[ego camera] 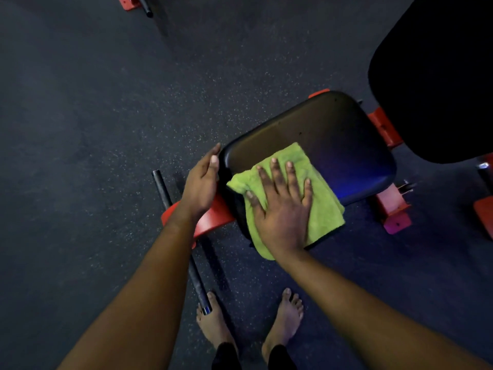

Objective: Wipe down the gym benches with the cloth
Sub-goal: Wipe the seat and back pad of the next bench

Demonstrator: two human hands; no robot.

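A black padded bench seat (333,134) on a red frame (213,217) stands in the middle of the view. A green cloth (320,209) lies over the seat's near corner and hangs off its front edge. My right hand (282,204) presses flat on the cloth with its fingers spread. My left hand (202,180) rests against the seat's left edge, fingers straight. The bench's black backrest (437,76) rises at the upper right.
A black bar (181,236) of the bench's base runs along the floor to the left, ending by my bare feet (248,324). Red frame feet (394,209) stick out at the right. Another red and black piece (133,2) lies far off at the top. Dark speckled rubber floor surrounds it all.
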